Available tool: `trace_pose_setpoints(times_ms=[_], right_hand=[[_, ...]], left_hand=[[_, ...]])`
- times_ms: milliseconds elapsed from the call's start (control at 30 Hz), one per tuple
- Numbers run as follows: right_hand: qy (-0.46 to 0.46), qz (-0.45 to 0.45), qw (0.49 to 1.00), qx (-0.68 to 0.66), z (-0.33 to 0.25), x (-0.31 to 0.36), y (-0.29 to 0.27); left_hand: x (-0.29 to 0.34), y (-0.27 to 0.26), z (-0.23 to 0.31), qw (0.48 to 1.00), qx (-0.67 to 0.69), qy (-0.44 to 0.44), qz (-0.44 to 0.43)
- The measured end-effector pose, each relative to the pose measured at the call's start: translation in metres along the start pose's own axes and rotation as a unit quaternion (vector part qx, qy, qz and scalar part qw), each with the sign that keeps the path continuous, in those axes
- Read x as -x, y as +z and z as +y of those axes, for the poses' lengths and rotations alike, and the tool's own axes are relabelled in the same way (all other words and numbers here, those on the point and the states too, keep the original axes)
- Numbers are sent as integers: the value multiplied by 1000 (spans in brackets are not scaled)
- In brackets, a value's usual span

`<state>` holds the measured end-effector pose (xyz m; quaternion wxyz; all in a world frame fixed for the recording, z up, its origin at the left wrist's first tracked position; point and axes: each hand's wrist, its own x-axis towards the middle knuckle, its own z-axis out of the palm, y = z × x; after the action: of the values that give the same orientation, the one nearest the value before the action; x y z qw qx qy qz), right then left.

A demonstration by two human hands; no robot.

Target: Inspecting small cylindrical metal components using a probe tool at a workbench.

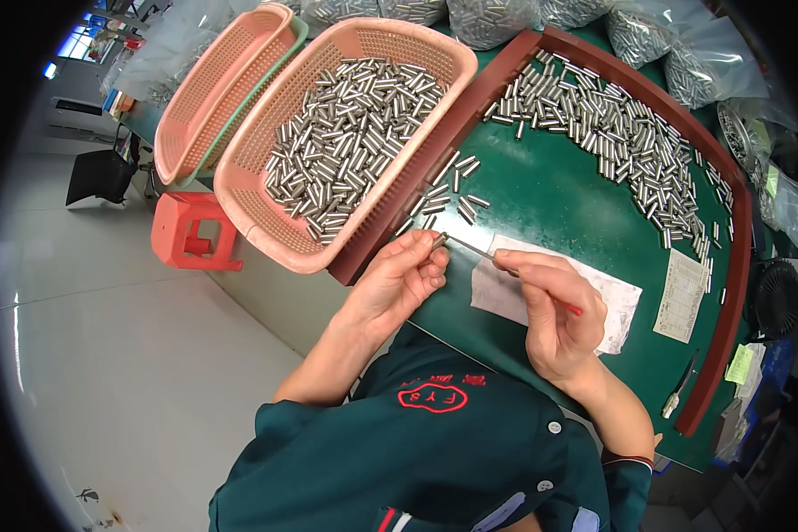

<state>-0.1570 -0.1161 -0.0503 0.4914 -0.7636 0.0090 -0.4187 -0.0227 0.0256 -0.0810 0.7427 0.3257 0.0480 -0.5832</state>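
My left hand (397,277) is closed, pinching a small metal cylinder (440,240) between thumb and fingertips. In my right hand (563,315) is a slim metal rod tool (470,250) with a bit of red showing at its back end. Its tip reaches the end of the cylinder; I cannot tell whether it goes inside. Several loose cylinders (466,211) lie on the green tabletop (523,191) just beyond my left hand. Under the tool and my right hand lies a smudged white sheet (612,297).
A pink basket (244,199) full of cylinders stands at the left, beside other stacked baskets (182,115). A red-brown rim (738,293) borders the table, with a large cylinder pile (612,133) inside. A paper slip (681,297) and a slender dark tool (683,383) lie right. Bagged cylinders (492,19) stand behind.
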Motion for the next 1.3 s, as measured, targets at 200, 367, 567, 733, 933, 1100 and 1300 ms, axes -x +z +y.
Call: trace_pose_setpoints(times_ms=[200, 367, 567, 733, 933, 1100, 1300], right_hand=[[-97, -67, 989, 86, -16, -9, -14], [-147, -94, 978, 115, -29, -5, -47], [-73, 89, 991, 68, -32, 7, -75], [-50, 167, 980, 100, -14, 15, -76], [-59, 202, 970, 121, -2, 19, -74], [-43, 199, 971, 125, 2, 17, -73], [-25, 200, 971, 127, 6, 16, -70]], left_hand=[[-1, 10, 0, 996, 61, -54, -46], [-15, 30, -2, 989, 56, -106, -92], [-49, 57, -9, 995, -43, -81, -25], [-75, 72, -7, 987, -112, -60, -98], [-95, 73, -13, 988, -79, -76, -111], [-99, 67, -18, 988, -71, -96, -103], [-98, 72, -19, 986, -106, -82, -96]])
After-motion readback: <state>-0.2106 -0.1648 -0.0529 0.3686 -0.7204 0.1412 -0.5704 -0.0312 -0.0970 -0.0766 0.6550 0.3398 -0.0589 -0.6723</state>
